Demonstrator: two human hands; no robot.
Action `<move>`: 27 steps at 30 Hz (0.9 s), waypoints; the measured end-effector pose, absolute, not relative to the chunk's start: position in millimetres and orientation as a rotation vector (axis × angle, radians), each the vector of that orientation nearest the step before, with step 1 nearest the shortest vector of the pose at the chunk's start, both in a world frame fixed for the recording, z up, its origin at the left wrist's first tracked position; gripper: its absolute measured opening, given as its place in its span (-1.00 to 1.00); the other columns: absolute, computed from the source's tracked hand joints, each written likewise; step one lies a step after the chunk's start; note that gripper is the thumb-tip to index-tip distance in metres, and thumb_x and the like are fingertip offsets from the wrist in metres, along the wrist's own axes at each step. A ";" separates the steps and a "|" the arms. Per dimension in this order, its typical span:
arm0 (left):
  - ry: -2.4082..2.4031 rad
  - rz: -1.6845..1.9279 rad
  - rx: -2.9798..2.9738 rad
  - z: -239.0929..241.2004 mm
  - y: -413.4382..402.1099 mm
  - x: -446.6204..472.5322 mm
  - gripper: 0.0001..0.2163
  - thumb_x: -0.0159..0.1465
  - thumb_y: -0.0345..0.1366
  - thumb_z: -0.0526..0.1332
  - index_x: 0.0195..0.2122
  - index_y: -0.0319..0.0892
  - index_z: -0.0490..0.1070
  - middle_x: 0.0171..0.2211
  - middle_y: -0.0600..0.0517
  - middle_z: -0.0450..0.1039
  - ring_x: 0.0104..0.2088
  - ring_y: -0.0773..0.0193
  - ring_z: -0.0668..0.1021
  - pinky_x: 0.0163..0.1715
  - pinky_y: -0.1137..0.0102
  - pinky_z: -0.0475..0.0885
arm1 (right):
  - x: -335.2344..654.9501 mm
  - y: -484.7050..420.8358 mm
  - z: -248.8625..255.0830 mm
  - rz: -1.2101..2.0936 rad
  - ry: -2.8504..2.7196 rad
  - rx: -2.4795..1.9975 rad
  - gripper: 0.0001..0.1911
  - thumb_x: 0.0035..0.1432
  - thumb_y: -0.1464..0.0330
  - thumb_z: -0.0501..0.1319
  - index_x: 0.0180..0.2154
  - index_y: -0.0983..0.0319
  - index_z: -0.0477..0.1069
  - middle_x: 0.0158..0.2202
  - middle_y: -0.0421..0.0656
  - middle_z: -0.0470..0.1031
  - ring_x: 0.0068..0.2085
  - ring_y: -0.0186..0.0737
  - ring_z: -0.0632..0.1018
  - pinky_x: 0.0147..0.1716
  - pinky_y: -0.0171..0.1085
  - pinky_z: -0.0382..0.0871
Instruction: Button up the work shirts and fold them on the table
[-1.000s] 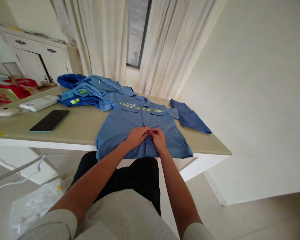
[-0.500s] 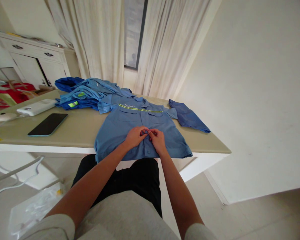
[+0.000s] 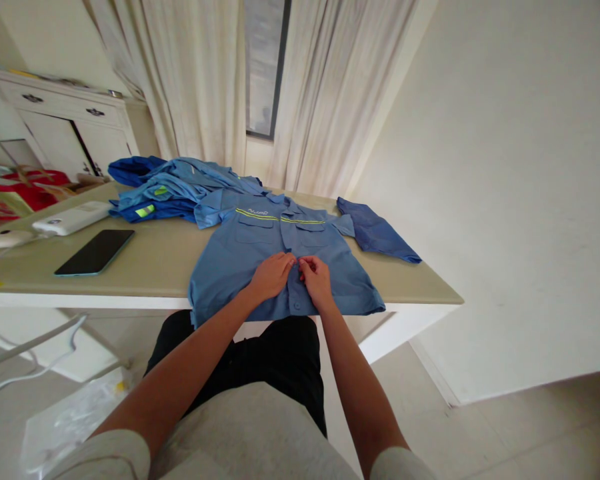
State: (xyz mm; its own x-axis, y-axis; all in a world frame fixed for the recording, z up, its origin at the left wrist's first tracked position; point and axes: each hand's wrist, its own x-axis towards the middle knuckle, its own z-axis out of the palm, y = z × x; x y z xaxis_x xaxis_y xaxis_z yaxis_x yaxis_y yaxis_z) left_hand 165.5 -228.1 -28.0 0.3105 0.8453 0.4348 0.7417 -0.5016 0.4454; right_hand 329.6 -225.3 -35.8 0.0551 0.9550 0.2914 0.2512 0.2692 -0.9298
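Observation:
A blue short-sleeved work shirt point(image 3: 230, 267) lies face up across the table's front edge, collar away from me. Yellow stripes cross its chest above two flap pockets. My left hand point(image 3: 273, 275) pinches the front placket from the left, about midway down the shirt. Close beside it, my right hand point(image 3: 315, 279) has its thumb and fingers closed on the placket's right edge. The fingertips hide the cloth and any button between them. Lower on the placket a button point(image 3: 297, 306) shows near the hem.
Several blue garments lie in a heap point(image 3: 175, 183) at the back left. Folded dark blue cloth point(image 3: 375, 230) rests at the right. A phone point(image 3: 96, 253), a white device point(image 3: 73, 219) and a rounded white object point(image 3: 6, 238) lie at left on the table point(image 3: 165, 267).
My fingertips have drawn slightly apart at the placket, the left hand's fingers now straighter. The shirt stays in place; the view has shifted a little.

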 end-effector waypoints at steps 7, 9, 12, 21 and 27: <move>1.882 0.495 2.477 -37.2 -243.3 139.5 -0.42 0.47 0.03 0.00 0.41 -0.18 0.23 0.44 -0.26 0.14 0.42 -0.16 0.22 0.37 -0.12 0.08 | 326.8 -242.2 -27.7 0.581 -1.676 -1.513 -0.81 0.31 0.24 0.20 -0.25 0.19 0.53 -0.37 -0.16 0.61 -0.41 -0.24 0.58 -0.32 -0.29 0.43; 1.880 0.407 2.488 -42.1 -254.9 134.0 -0.36 0.47 0.09 -0.07 0.45 -0.17 0.17 0.48 -0.25 0.05 0.46 -0.16 0.14 0.39 -0.15 0.00 | 327.1 -251.6 -23.6 0.521 -1.764 -1.587 -0.77 0.32 0.19 0.23 -0.28 0.19 0.54 -0.38 -0.15 0.61 -0.35 -0.20 0.60 -0.27 -0.28 0.41; 1.916 0.383 2.510 -44.7 -276.1 134.5 -0.33 0.47 0.13 -0.11 0.47 -0.14 0.12 0.50 -0.25 -0.01 0.47 -0.22 0.09 0.38 -0.26 -0.08 | 325.2 -260.6 -15.9 0.382 -1.855 -1.703 -0.63 0.31 0.01 0.25 -0.25 0.19 0.53 -0.40 -0.13 0.59 -0.28 -0.12 0.61 -0.21 -0.23 0.40; 1.902 0.244 2.441 -24.1 -282.9 133.4 -0.38 0.43 0.17 -0.04 0.40 -0.02 0.23 0.44 -0.24 0.14 0.39 -0.32 0.22 0.24 -0.35 0.12 | 298.6 -220.4 -3.5 0.128 -2.135 -1.851 -0.77 0.30 0.24 0.21 -0.13 0.20 0.54 -0.10 0.03 0.61 -0.11 0.02 0.62 -0.16 -0.16 0.40; 1.995 0.284 2.428 -3.4 -239.0 140.2 -0.62 0.47 -0.14 -0.02 0.10 -0.14 0.50 0.12 -0.27 0.46 0.12 -0.21 0.48 0.03 -0.09 0.43 | 305.1 -217.1 -17.3 0.230 -2.040 -1.725 -0.67 0.26 0.07 0.28 -0.11 0.16 0.52 -0.13 -0.08 0.61 -0.11 -0.11 0.59 -0.18 -0.25 0.38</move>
State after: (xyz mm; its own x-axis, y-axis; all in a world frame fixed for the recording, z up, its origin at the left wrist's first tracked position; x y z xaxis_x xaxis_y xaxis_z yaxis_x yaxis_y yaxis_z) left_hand 140.2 -239.0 -3.4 0.1842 0.9718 0.1473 0.9743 -0.2003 0.1033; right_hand 305.1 -217.1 -17.3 -0.1114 0.9660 0.2331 0.8900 0.2014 -0.4090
